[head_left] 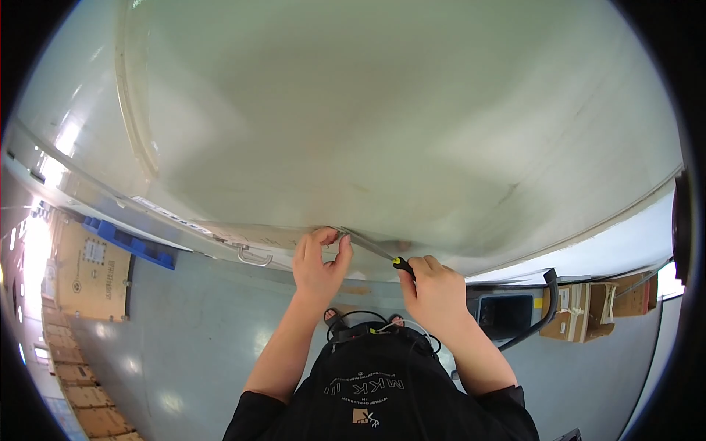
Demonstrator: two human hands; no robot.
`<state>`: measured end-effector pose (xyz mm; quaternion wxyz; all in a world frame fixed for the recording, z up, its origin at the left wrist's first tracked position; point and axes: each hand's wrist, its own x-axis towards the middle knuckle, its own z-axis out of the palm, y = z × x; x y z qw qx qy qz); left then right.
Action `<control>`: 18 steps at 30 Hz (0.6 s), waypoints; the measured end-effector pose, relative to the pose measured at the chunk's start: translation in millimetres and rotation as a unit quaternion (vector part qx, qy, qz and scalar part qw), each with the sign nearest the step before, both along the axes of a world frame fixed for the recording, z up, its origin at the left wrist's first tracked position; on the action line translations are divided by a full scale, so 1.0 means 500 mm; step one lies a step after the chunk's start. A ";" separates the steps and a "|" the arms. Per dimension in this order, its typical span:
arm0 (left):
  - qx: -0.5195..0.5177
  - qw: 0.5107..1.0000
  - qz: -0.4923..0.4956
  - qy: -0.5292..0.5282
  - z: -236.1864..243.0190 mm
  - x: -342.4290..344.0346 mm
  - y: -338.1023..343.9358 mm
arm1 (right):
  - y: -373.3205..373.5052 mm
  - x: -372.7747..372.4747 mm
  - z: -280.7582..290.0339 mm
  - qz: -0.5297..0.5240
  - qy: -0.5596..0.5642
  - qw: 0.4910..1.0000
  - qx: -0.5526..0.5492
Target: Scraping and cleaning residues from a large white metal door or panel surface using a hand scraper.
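My right hand (437,290) is wrapped round the black and yellow handle of a screwdriver (371,246). Its long metal shaft points up and to the left, along the lower edge of a large glossy off-white panel (353,132). At the shaft's far end my left hand (320,268) has its thumb and fingertips drawn together in a pinch against the panel's edge. What lies between those fingertips is too small and partly hidden to make out. Just left of my left hand, a curved metal pull handle (254,257) sticks out from the panel's lower side.
A dark bin (506,314) and a black curved bar (548,309) stand at the right, beside open cardboard boxes (577,312). To the left are a blue pallet (132,246), a large wooden crate (92,272) and a row of brown boxes (88,397) on the grey floor.
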<state>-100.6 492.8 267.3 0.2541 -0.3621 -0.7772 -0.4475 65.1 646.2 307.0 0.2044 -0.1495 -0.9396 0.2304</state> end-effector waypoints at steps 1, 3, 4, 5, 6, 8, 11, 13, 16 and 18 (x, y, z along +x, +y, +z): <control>0.004 1.000 0.003 0.006 0.000 0.001 0.001 | 0.000 -0.001 0.003 0.002 -0.004 1.000 0.005; 0.008 1.000 0.006 0.014 0.001 -0.001 0.000 | -0.002 -0.002 0.007 0.004 -0.007 1.000 0.011; 0.004 1.000 0.012 -0.001 0.002 0.000 -0.001 | -0.002 0.003 0.008 -0.004 -0.015 1.000 -0.001; 0.001 1.000 0.020 -0.015 0.003 0.002 -0.001 | -0.001 0.009 0.009 -0.011 -0.024 1.000 -0.012; 0.002 1.000 0.022 -0.015 0.006 0.002 0.000 | 0.001 0.016 0.009 -0.009 -0.024 1.000 -0.011; -0.001 1.000 0.028 -0.007 0.013 0.002 0.004 | 0.006 0.027 0.009 -0.024 -0.033 0.999 -0.022; 0.006 0.999 0.051 0.006 0.010 0.006 0.014 | 0.003 0.031 0.009 -0.033 -0.034 0.998 -0.036; 0.000 0.998 0.064 0.014 0.011 0.009 0.017 | 0.002 0.031 0.007 -0.031 -0.029 0.999 -0.033; -0.005 0.996 0.081 0.028 0.004 0.007 0.021 | 0.002 0.031 0.007 -0.030 -0.024 0.999 -0.028; -0.005 0.996 0.086 0.034 -0.002 0.007 0.022 | 0.000 0.030 0.004 -0.028 -0.022 0.999 -0.028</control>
